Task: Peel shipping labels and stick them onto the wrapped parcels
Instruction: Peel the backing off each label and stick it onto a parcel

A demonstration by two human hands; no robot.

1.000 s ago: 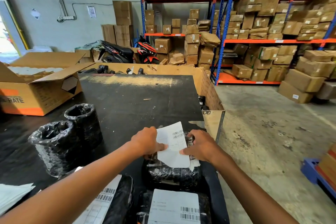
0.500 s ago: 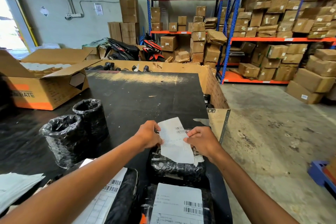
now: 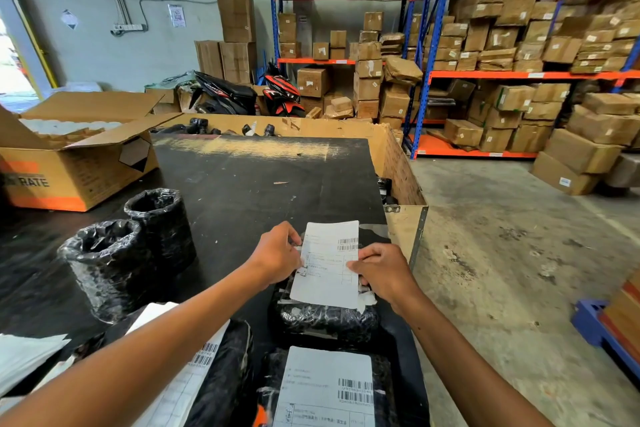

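— What are the hands doing?
— The left hand (image 3: 277, 255) is pinching the shipping label (image 3: 327, 265) at its left edge; the right hand (image 3: 382, 270) is gripping its right edge.
— And the parcel?
— A black wrapped parcel (image 3: 325, 321) is lying just beneath both hands on the counter (image 3: 249, 191) (two wrapped rolls (image 3: 138, 246) are standing left of them).

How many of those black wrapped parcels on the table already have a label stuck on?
2, both nearest the camera: one parcel bottom centre, one to its left behind the forearm. The two upright rolls show none; their far sides are hidden.
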